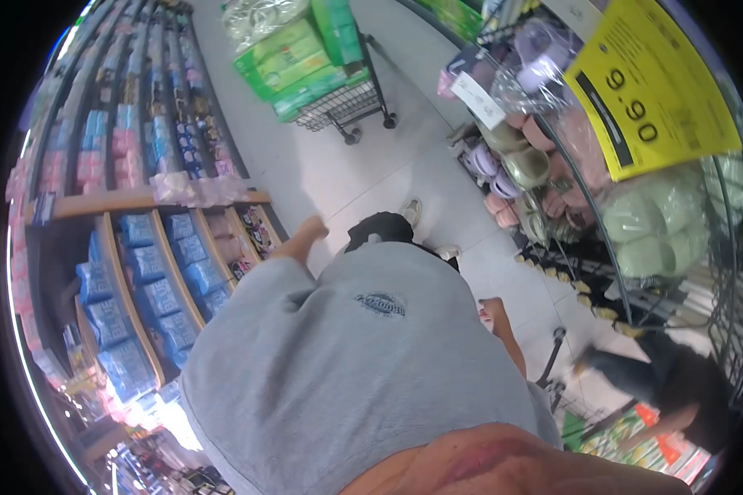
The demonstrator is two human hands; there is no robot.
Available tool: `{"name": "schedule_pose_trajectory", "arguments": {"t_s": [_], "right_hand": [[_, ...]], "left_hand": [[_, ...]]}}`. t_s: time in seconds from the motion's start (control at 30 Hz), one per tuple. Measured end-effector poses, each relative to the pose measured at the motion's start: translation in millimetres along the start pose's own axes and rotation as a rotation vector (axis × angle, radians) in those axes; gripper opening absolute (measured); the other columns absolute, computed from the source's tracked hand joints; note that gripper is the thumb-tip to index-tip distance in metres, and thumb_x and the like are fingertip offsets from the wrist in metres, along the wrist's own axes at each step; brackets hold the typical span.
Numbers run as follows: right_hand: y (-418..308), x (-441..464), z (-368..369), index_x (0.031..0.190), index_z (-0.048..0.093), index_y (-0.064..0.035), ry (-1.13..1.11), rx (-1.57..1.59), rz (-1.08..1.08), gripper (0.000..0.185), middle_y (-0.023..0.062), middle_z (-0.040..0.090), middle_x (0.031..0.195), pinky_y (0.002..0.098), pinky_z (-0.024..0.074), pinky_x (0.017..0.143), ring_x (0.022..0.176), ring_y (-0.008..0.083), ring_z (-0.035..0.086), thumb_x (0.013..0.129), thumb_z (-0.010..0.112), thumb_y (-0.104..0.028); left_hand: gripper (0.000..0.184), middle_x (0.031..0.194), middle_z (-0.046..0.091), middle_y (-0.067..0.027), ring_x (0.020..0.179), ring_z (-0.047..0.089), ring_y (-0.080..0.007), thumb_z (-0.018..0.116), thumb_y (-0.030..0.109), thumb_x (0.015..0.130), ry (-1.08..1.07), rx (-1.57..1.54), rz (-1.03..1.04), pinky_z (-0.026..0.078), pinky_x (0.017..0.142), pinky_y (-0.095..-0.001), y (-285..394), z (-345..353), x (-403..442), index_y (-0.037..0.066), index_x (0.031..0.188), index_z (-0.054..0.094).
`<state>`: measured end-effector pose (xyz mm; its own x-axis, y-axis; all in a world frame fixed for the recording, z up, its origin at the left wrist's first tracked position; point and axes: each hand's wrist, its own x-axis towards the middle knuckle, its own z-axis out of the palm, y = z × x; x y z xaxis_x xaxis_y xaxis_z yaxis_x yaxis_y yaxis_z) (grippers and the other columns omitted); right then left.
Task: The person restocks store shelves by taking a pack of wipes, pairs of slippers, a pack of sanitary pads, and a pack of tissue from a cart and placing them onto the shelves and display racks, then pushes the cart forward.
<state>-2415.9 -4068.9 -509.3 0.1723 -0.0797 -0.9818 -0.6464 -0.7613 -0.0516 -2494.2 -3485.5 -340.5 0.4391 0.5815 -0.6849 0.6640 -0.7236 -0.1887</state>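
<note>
My left hand (pixel 312 228) hangs out past the hem of my grey T-shirt (pixel 347 355), over the pale floor. It is small and blurred, its fingers do not show clearly, and nothing visible is in it. On the other side my right hand (pixel 493 313) is low beside my body, fingers curled round something small and whitish that I cannot make out. Beyond the shirt show black clothing (pixel 380 227) and my light shoes (pixel 411 213) on the tiles.
Shelves with blue packs (pixel 149 264) line the left. Ahead stands a cart (pixel 338 103) piled with green packages. At right, a wire rack holds bagged slippers (pixel 652 223) under a yellow price sign (pixel 652 91). Another person (pixel 677 379) is at lower right.
</note>
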Motion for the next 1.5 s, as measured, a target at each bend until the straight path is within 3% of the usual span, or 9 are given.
{"name": "schedule_pose_trajectory", "arguments": {"t_s": [0.1,0.17,0.27,0.6,0.73,0.8,1.0,1.13,1.5], "right_hand": [[-2.3,-49.8,-8.4,0.097,0.057,-0.0044,0.032,0.437,-0.16,0.027,0.01,0.064,0.076,0.0405,0.0503,0.057,0.061,0.0232,0.063,0.081,0.062,-0.026],[-5.3,-41.4,-19.2,0.099,0.056,-0.0042,0.093,0.621,-0.091,0.028,0.0108,0.064,0.078,0.0412,0.05,0.058,0.062,0.0246,0.063,0.082,0.061,-0.025],[-32.6,-19.9,-37.8,0.098,0.056,-0.0044,0.176,0.484,0.056,0.027,0.0109,0.065,0.079,0.0408,0.0501,0.057,0.062,0.0247,0.063,0.082,0.061,-0.025],[-333.5,-53.3,28.3,0.083,0.062,-0.0056,0.347,0.195,-0.623,0.019,0.0028,0.061,0.066,0.0263,0.044,0.047,0.053,0.0134,0.059,0.083,0.056,-0.024],[-492.0,-86.0,114.2,0.083,0.064,-0.0009,0.315,0.077,-0.969,0.024,0.0058,0.062,0.068,0.024,0.045,0.051,0.059,0.011,0.058,0.085,0.057,-0.024],[-572.2,-129.7,140.9,0.085,0.064,0.0013,0.343,-0.123,-1.091,0.023,0.0055,0.062,0.07,0.0237,0.0462,0.056,0.064,0.0112,0.058,0.085,0.058,-0.021],[-771.6,-296.7,171.9,0.114,0.053,0.0058,0.076,0.356,-1.038,0.054,0.0115,0.064,0.094,0.031,0.0482,0.072,0.085,0.02,0.061,0.079,0.07,-0.032],[-860.8,-351.9,172.3,0.12,0.046,0.0098,-0.113,0.602,-1.073,0.067,0.0236,0.051,0.117,0.0364,0.0455,0.09,0.104,0.0288,0.054,0.077,0.072,-0.035],[-937.2,-353.8,197.9,0.123,0.044,0.0074,0.016,0.87,-0.894,0.055,0.0215,0.052,0.118,0.0464,0.0443,0.091,0.104,0.0355,0.055,0.084,0.064,-0.025]], "left_hand": [[0.029,0.089,0.067,-0.0183,0.078,0.066,-0.0301,0.063,0.019,0.074,-0.043,-0.209,0.139,0.052,0.07,-0.0376,-66.0,17.9,-4.4,0.0,0.096,0.066],[0.028,0.087,0.066,-0.0222,0.09,0.064,-0.0359,0.059,0.023,0.075,-0.178,-0.816,-0.276,0.05,0.08,-0.0411,-71.2,19.9,-13.3,-0.004,0.08,0.067],[0.031,0.083,0.065,-0.0256,0.086,0.064,-0.0389,0.055,0.023,0.072,-0.004,-0.666,-0.15,0.049,0.077,-0.0422,-65.2,66.2,26.7,-0.005,0.08,0.066],[0.028,0.098,0.066,-0.0193,0.093,0.063,-0.0343,0.052,0.014,0.077,0.343,-0.843,0.504,0.049,0.083,-0.0386,-54.3,-127.3,190.1,0.005,0.099,0.066],[0.03,0.092,0.067,-0.012,0.082,0.061,-0.016,0.057,0.009,0.083,0.317,-1.206,0.575,0.049,0.076,-0.029,-81.6,-255.1,224.7,-0.005,0.109,0.057],[0.038,0.098,0.065,-0.0139,0.085,0.062,-0.0209,0.059,0.011,0.084,0.281,-1.338,0.546,0.049,0.078,-0.0311,-95.6,-314.6,230.8,-0.006,0.118,0.05],[0.06,0.12,0.051,-0.0209,0.111,0.052,-0.0285,0.061,0.028,0.088,-0.223,-2.15,0.516,0.047,0.09,-0.0389,-120.4,-423.4,247.9,-0.003,0.131,0.032],[0.073,0.127,0.041,-0.0263,0.12,0.044,-0.035,0.064,0.036,0.085,-0.257,-2.363,0.341,0.039,0.102,-0.0431,-118.8,-455.3,255.8,-0.011,0.128,0.03],[0.061,0.132,0.035,-0.0283,0.126,0.035,-0.0389,0.065,0.02,0.085,-0.353,-2.53,0.286,0.037,0.105,-0.0454,-103.8,-477.1,276.7,-0.009,0.128,0.034]]}}
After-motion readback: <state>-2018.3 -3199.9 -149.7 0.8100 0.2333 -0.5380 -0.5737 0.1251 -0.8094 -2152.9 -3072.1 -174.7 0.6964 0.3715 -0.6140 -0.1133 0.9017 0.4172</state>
